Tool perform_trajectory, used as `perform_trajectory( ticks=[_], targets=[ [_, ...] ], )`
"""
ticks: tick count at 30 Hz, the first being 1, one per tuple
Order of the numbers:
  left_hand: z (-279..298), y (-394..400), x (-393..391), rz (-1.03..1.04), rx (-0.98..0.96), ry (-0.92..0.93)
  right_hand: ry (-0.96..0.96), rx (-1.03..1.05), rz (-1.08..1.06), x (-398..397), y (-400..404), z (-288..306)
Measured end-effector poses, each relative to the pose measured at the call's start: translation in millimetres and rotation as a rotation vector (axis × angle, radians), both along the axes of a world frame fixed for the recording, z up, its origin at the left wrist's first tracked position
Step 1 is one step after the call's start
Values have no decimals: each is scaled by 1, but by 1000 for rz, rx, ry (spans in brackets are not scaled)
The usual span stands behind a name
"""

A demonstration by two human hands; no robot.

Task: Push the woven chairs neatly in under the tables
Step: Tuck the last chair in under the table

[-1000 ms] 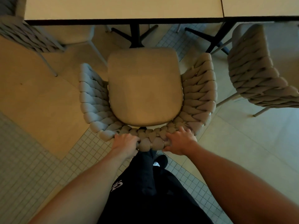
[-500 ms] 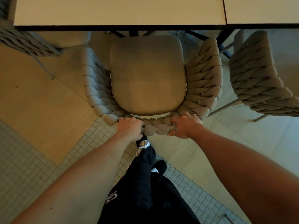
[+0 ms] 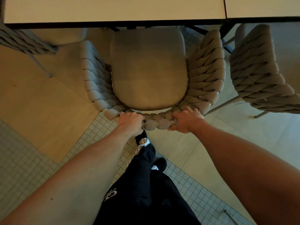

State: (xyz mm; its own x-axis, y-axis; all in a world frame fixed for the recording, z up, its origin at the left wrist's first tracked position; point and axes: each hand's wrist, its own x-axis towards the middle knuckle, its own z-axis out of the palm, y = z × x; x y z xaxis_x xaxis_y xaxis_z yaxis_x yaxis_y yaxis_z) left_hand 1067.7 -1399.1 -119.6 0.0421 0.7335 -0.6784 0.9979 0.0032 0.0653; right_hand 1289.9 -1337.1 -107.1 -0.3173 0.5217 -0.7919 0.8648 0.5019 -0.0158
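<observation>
A grey woven chair with a flat seat cushion stands straight ahead, facing a pale table with a dark edge. The front of its seat meets the table's edge. My left hand grips the left part of the woven backrest rim. My right hand grips the same rim to the right, fingers curled over the top. Both arms are stretched out in front of me.
A second woven chair stands to the right beside a second table. A third woven chair shows at the upper left. Dark table legs stand under the tables. My dark-trousered legs and shoes are below the chair back.
The chair has slid forward toward the table, its seat front now at the table edge and hiding the table base. Both hands kept their hold on the backrest.
</observation>
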Motion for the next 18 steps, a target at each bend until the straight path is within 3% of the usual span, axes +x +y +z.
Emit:
perform_trajectory(
  ticks=[18],
  targets=[
    [-4, -15, -26, 28, 11, -77, 55, 8, -66, -12, -23, -1]
  ],
)
